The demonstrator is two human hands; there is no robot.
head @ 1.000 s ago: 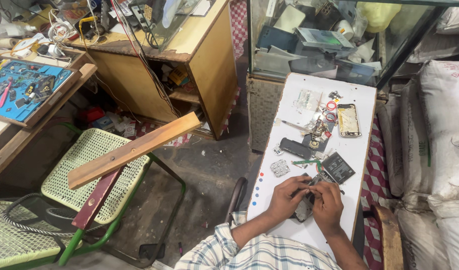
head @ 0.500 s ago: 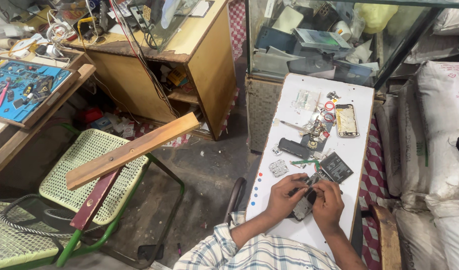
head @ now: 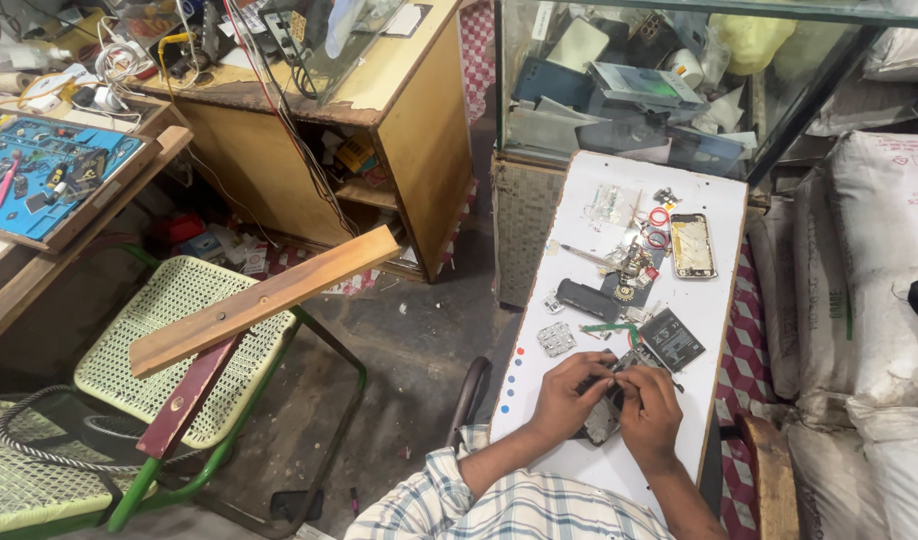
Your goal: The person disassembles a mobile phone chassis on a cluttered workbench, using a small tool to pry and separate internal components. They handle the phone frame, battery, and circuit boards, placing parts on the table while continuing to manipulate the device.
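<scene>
The person wears a shirt with a check pattern. The shirt is mostly white, with thin blue and grey lines that cross to make squares. The sleeves are rolled up, so both lower arms are bare. The cuff of the left sleeve is folded into a thick band near the elbow. The left hand [head: 567, 398] and the right hand [head: 650, 417] are bare, with no gloves. No ring or watch can be made out on them. Only the arms, hands and shoulders show.
</scene>
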